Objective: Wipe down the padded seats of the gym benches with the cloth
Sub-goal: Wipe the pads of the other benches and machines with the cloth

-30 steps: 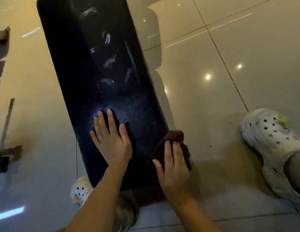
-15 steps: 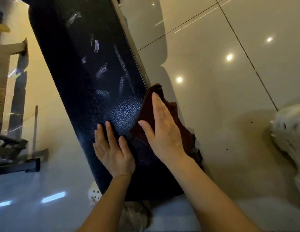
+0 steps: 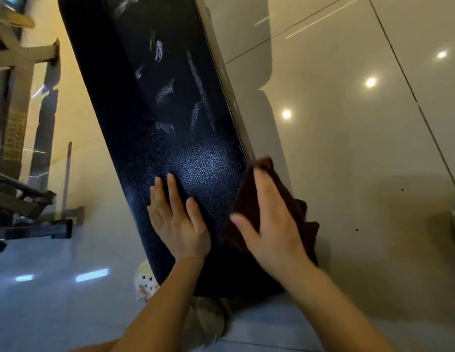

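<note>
A long black padded bench seat [image 3: 170,102] runs from the top of the view down to me, with pale wipe streaks on its grained surface. My left hand [image 3: 178,219] lies flat on the near end of the pad, fingers straight. My right hand [image 3: 272,224] presses a dark maroon cloth [image 3: 249,196] flat against the seat's right edge, fingers straight on top of it. Part of the cloth hangs off the side of the bench [image 3: 307,224].
Glossy beige floor tiles [image 3: 348,123] spread to the right, reflecting ceiling lights. Dark gym equipment frames [image 3: 30,212] stand at the left. A white perforated clog [image 3: 145,283] shows below the bench's near end.
My right hand has slid the cloth along the right edge of the seat, out and slightly back toward me. The left hand stays planted on the pad. The view has shifted left.
</note>
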The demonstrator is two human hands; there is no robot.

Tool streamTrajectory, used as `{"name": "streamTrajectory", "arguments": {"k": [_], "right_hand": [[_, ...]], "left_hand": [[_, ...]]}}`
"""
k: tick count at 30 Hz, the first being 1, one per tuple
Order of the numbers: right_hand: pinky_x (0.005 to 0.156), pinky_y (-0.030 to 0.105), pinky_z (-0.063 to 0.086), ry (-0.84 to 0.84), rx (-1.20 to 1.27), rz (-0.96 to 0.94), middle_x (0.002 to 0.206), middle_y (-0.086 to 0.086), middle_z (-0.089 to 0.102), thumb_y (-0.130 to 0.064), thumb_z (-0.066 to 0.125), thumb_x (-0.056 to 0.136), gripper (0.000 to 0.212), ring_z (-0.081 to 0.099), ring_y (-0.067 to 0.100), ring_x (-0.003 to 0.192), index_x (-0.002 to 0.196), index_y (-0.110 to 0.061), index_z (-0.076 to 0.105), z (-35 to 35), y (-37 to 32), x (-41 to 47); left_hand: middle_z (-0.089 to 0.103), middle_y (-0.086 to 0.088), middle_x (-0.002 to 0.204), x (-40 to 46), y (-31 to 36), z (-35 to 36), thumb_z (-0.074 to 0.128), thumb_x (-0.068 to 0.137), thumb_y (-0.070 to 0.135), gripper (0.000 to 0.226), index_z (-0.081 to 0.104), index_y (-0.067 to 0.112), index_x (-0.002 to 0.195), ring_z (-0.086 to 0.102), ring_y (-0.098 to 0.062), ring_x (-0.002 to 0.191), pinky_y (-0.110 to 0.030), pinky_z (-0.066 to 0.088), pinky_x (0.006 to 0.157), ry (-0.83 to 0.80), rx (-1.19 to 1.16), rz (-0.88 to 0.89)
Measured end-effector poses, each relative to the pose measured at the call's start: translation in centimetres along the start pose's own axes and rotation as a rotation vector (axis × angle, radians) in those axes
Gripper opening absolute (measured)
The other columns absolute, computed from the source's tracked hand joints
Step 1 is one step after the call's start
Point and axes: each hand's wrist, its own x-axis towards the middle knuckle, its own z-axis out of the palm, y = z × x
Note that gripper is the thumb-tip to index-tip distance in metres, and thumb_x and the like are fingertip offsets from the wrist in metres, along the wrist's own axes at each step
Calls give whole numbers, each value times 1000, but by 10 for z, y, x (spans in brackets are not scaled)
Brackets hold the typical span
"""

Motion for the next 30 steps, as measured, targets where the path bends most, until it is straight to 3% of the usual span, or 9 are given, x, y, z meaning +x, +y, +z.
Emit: {"name": "streamTrajectory", "arguments": {"k": [4, 7, 11, 13, 16, 22, 26, 30], "right_hand": [[111, 3, 5, 3, -18, -16, 161, 3, 20, -28, 64, 93, 82, 12, 8, 147, 155, -15, 12, 3, -10, 40], [116, 12, 14, 46, -31, 5, 159, 0, 25, -39, 52, 95, 73, 17, 7, 147, 155, -18, 15, 10, -1, -3], [112, 10, 21, 135, -1, 108, 149, 0, 42, -52, 43, 97, 64, 29, 0, 141, 150, -22, 26, 9, 20, -70], [111, 11, 26, 147, 29, 95, 144, -4, 45, -52, 42, 98, 60, 32, -3, 139, 148, -22, 32, 6, 27, -84], [112, 16, 29, 126, 19, 53, 146, -4, 43, -50, 43, 99, 59, 37, 6, 139, 148, -18, 33, 3, 32, -79], [114, 9, 10, -65, 66, -49, 154, -2, 28, -41, 51, 94, 72, 16, 3, 145, 153, -13, 20, -8, 20, -9], [111, 4, 3, -123, 110, -118, 153, -10, 15, -32, 60, 95, 77, -2, -11, 141, 154, -14, 14, -10, 3, 37], [116, 12, 9, -83, 143, -66, 156, -9, 15, -30, 53, 97, 71, 6, -2, 147, 153, -18, 11, -7, 9, 2]], "left_hand": [[28, -10, 157, 0, -1, -2, 19, 100, 48, 60, 28, 18, 151, 24, -27, 144, -53, 20, 116, 1, 12, 18], [28, -11, 157, 0, 0, -2, 24, 98, 42, 58, 28, 18, 151, 24, -27, 143, -55, 21, 114, 0, 9, -2], [29, -12, 157, 2, 3, -2, 25, 98, 41, 58, 31, 16, 150, 25, -28, 143, -54, 21, 115, 7, -1, -3], [29, -11, 157, 2, 3, -2, 25, 98, 41, 58, 31, 16, 150, 24, -27, 143, -53, 21, 115, 9, -5, -6], [27, -9, 157, 1, 2, -2, 24, 99, 41, 57, 29, 18, 151, 24, -26, 143, -54, 21, 115, 8, 0, -6], [26, -8, 158, -1, 2, -1, 25, 98, 41, 57, 28, 19, 151, 24, -24, 144, -52, 19, 116, 15, -3, -13], [26, -8, 158, 0, 1, -1, 23, 99, 42, 57, 27, 20, 151, 23, -25, 145, -53, 20, 116, 8, 5, -14], [26, -9, 158, 1, 3, -3, 24, 99, 42, 57, 27, 20, 151, 23, -25, 145, -53, 20, 116, -2, 0, -14]]}}
